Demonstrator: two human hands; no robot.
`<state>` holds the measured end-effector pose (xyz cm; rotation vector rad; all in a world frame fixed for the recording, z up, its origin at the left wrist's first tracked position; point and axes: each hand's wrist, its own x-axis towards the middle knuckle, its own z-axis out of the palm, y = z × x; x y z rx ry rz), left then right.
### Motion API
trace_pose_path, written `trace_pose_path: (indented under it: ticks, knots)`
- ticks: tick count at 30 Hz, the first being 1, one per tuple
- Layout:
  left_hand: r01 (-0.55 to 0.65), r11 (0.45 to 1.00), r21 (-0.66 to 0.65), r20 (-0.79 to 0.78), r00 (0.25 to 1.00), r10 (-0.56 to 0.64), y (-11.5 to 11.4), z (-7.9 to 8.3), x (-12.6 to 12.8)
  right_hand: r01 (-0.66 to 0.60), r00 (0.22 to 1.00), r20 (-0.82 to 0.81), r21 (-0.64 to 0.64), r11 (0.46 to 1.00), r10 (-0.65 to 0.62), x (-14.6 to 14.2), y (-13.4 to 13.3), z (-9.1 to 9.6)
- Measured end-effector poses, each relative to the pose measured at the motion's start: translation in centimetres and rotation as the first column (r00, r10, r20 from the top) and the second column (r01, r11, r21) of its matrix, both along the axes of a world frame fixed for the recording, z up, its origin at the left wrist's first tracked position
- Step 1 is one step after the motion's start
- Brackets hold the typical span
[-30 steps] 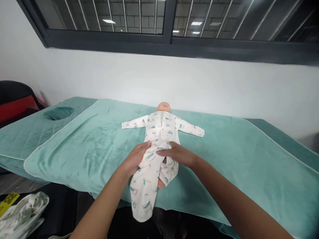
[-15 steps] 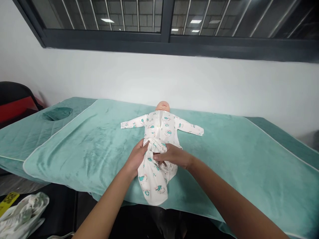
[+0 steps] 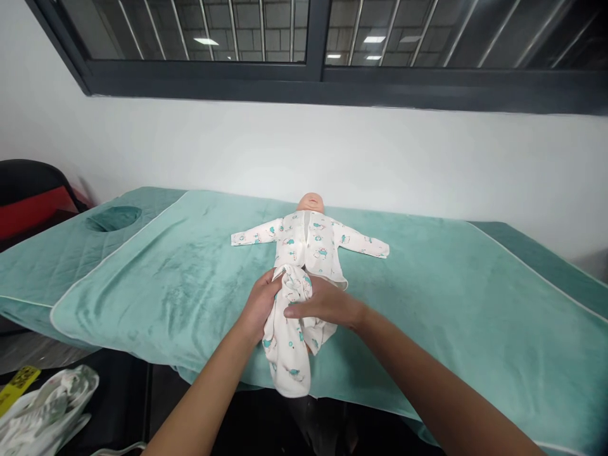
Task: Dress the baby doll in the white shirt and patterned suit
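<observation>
Two grips — left hand (image 3: 259,305), right hand (image 3: 327,304) — clutch the romper (image 3: 288,364) on a teal towel (image 3: 427,297) beneath a window (image 3: 190,28).

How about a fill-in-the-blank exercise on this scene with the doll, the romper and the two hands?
1. The doll lies on its ____ on the green towel.
2. The left hand and the right hand are both on the ____ half of the romper.
3. The doll's head points away from the person, toward the white ____.
Missing words: back; lower; wall.
</observation>
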<state>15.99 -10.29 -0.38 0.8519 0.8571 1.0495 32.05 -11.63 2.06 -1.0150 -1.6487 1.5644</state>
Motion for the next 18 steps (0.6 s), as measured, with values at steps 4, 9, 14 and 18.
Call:
trace_pose_path:
  ticks: [4, 9, 14, 18]
  knots:
    - [0.153, 0.988, -0.020, -0.033, 0.988, -0.154, 0.0, -0.1, -1.1, 0.236, 0.965, -0.087, -0.122, 0.964, -0.248, 0.2, 0.5, -1.2]
    - [0.432, 0.902, -0.018, -0.131, 0.893, -0.431, -0.2, -0.5, -2.6, 0.316, 0.910, -0.201, -0.229, 0.921, -0.362, 0.7, 0.9, -2.3]
    - [0.071, 0.997, 0.025, 0.129, 0.989, -0.074, -0.4, -0.6, -1.5, 0.030, 0.999, -0.021, -0.133, 0.991, -0.033, 1.0, 0.5, -1.0]
    - [0.117, 0.992, -0.048, 0.111, 0.988, -0.111, -0.9, -0.5, -1.2, -0.109, 0.993, 0.015, -0.158, 0.981, 0.113, 1.1, 0.7, -0.6]
